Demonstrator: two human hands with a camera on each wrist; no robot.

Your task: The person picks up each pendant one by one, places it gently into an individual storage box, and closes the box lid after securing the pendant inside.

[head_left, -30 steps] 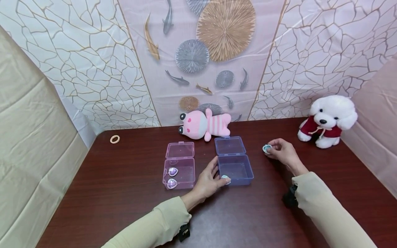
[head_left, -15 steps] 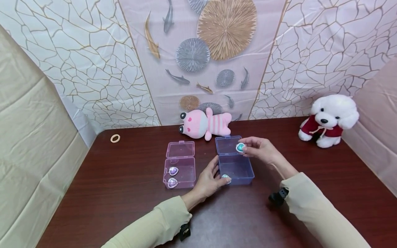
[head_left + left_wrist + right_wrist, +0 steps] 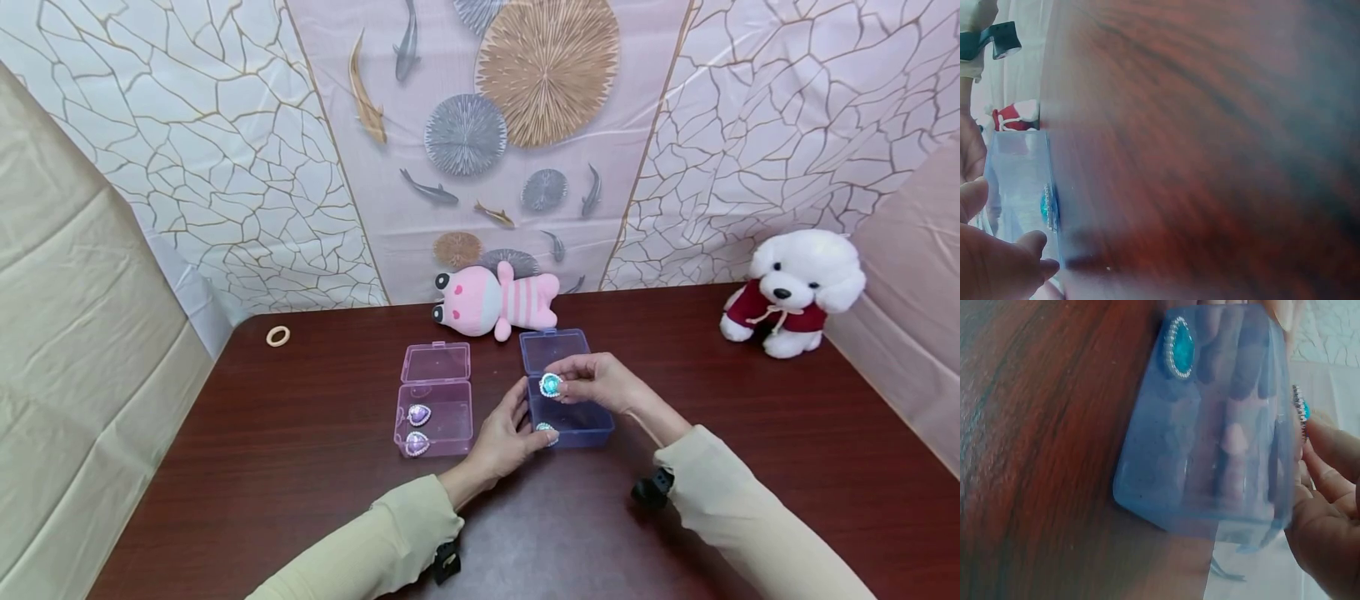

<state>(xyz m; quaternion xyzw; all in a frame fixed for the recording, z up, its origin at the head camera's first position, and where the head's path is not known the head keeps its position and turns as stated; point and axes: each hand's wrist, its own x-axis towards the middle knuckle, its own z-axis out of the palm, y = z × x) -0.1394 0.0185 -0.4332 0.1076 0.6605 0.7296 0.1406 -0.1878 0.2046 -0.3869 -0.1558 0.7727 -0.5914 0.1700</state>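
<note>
My right hand [image 3: 597, 385] pinches a turquoise heart-shaped gem [image 3: 551, 384] with a silver beaded edge. It is over the back left part of the see-through blue plastic box [image 3: 581, 437], whose hinged lid lies back. A second turquoise gem [image 3: 1180, 350] lies in the box's front left corner, showing through the wall in the right wrist view. My left hand [image 3: 498, 444] holds the box at that corner, thumb at the front and fingers along the left side. In the left wrist view its fingers overlap the box's near end.
Left of the blue box is an opened pink plastic box [image 3: 457, 402] with two purple heart gems [image 3: 418, 414]. A pink striped plush toy [image 3: 495, 302] lies behind. A white plush dog [image 3: 795, 292] sits at the right, a wooden ring [image 3: 277, 336] far left.
My right hand has carried the turquoise gem left from the table right of the blue box, past its raised lid, to over its inside. The left hand stays at the box corner.
</note>
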